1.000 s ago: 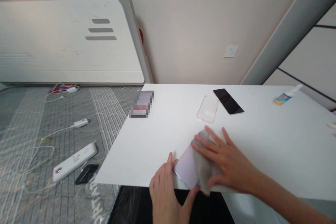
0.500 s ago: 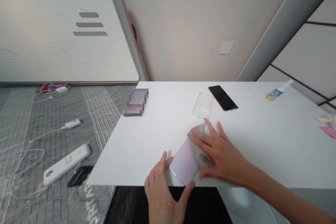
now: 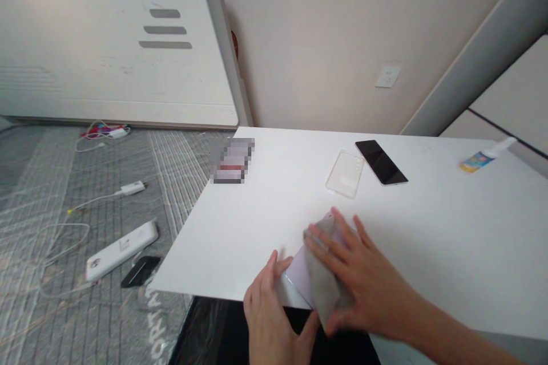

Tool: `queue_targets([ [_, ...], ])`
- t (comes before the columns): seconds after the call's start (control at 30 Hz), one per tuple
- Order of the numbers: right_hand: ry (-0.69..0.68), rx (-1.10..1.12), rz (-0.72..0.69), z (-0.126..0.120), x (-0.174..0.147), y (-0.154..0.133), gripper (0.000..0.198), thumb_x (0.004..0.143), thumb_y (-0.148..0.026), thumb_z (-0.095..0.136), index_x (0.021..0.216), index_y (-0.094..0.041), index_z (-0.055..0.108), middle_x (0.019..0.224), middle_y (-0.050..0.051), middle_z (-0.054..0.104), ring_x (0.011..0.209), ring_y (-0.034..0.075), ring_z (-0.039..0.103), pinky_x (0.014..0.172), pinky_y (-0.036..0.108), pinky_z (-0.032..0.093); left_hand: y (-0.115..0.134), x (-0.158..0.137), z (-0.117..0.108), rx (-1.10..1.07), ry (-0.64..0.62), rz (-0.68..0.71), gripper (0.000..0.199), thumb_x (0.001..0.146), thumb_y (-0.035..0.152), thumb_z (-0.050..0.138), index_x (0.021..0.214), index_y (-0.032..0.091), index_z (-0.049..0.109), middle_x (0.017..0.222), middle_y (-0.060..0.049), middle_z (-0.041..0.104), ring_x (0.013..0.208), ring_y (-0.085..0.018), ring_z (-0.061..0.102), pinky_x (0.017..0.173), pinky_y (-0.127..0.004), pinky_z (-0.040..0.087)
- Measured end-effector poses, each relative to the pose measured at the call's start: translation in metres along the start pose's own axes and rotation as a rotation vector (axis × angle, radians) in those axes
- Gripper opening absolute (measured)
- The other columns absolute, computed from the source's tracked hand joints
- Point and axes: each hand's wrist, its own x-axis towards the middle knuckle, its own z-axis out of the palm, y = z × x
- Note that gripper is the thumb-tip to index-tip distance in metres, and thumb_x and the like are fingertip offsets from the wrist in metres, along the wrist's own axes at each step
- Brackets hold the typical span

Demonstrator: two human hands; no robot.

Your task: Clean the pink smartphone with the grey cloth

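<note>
A flat lilac phone (image 3: 299,275) lies slantwise at the table's front edge, partly covered by a grey cloth (image 3: 320,282). My left hand (image 3: 274,316) steadies the phone, its thumb and fingers at the near edges. Over the cloth lies my right hand (image 3: 363,279), fingers spread and pressing it onto the phone, thumb by the cloth's lower corner. Much of the phone's right side is hidden. Beyond the hands are a clear phone case (image 3: 345,174) and a black-screened phone (image 3: 381,162).
On the white table (image 3: 240,234) stand out a blurred-out flat item (image 3: 233,161) at the left and a small white-capped bottle (image 3: 477,162) lying at the right. A white power strip (image 3: 122,251) and a dark phone-like object (image 3: 140,271) lie on the grey floor covering.
My right hand has drawn the cloth down and toward me across the phone, uncovering part of its top end. My left hand keeps its hold. The camera view has shifted slightly.
</note>
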Motion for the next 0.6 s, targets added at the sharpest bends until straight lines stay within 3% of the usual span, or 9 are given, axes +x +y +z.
queue_targets([
  [0.1, -0.029, -0.033, -0.108, 0.002, -0.004, 0.0, 0.105, 0.085, -0.089, 0.043, 0.165, -0.025, 0.018, 0.166, 0.004, 0.031, 0.156, 0.037, 0.016, 0.125, 0.061, 0.013, -0.001, 0.0, 0.001, 0.026, 0.038, 0.054, 0.073, 0.085, 0.032, 0.063, 0.149, 0.009, 0.035, 0.132, -0.016, 0.064, 0.122, -0.031, 0.057, 0.098, -0.043, 0.041],
  [0.2, 0.099, -0.15, 0.031, 0.002, -0.007, 0.001, 0.108, 0.084, -0.09, 0.042, 0.164, -0.021, 0.022, 0.165, 0.006, 0.032, 0.157, 0.041, 0.003, 0.124, 0.064, 0.002, 0.002, 0.0, -0.002, 0.024, 0.016, 0.028, 0.079, 0.087, 0.042, 0.069, 0.15, 0.01, 0.034, 0.13, -0.015, 0.065, 0.123, -0.031, 0.056, 0.1, -0.042, 0.04],
  [0.27, 0.103, -0.166, -0.064, 0.001, -0.008, 0.0, 0.112, 0.081, -0.094, 0.037, 0.163, -0.018, 0.026, 0.167, 0.004, 0.029, 0.157, 0.038, -0.004, 0.125, 0.058, -0.005, 0.003, 0.0, -0.004, 0.017, -0.008, 0.018, 0.071, 0.089, 0.046, 0.068, 0.146, 0.013, 0.04, 0.135, -0.014, 0.062, 0.124, -0.03, 0.056, 0.102, -0.042, 0.039],
  [0.33, 0.078, -0.198, -0.131, 0.0, -0.011, 0.0, 0.106, 0.085, -0.092, 0.034, 0.162, -0.019, 0.028, 0.167, 0.002, 0.028, 0.158, 0.033, -0.004, 0.126, 0.051, -0.009, 0.004, 0.0, -0.005, 0.006, -0.023, 0.011, 0.072, 0.091, 0.05, 0.066, 0.146, 0.013, 0.04, 0.136, -0.014, 0.061, 0.125, -0.029, 0.055, 0.104, -0.041, 0.038],
  [0.43, 0.142, -0.303, 0.044, -0.002, -0.018, 0.001, 0.102, 0.089, -0.087, 0.039, 0.161, -0.015, 0.031, 0.165, 0.006, 0.033, 0.157, 0.038, -0.005, 0.124, 0.056, -0.01, 0.005, 0.001, -0.005, 0.0, -0.027, 0.002, 0.087, 0.09, 0.059, 0.066, 0.153, 0.009, 0.03, 0.132, -0.014, 0.063, 0.125, -0.029, 0.054, 0.105, -0.041, 0.036],
  [0.53, 0.08, -0.267, -0.09, -0.005, -0.027, 0.003, 0.107, 0.085, -0.092, 0.034, 0.161, -0.017, 0.03, 0.165, 0.004, 0.032, 0.157, 0.037, -0.003, 0.125, 0.054, -0.01, 0.008, 0.002, -0.006, 0.008, -0.013, 0.022, 0.074, 0.096, 0.061, 0.055, 0.148, 0.01, 0.037, 0.134, -0.015, 0.061, 0.127, -0.029, 0.052, 0.104, -0.04, 0.036],
  [0.6, 0.076, -0.278, -0.069, -0.005, -0.031, 0.004, 0.102, 0.088, -0.089, 0.035, 0.161, -0.018, 0.03, 0.166, 0.004, 0.031, 0.158, 0.035, -0.002, 0.126, 0.052, -0.01, 0.01, 0.003, -0.006, 0.007, 0.01, 0.019, 0.075, 0.097, 0.062, 0.053, 0.148, 0.01, 0.038, 0.133, -0.015, 0.062, 0.126, -0.028, 0.052, 0.104, -0.039, 0.036],
])
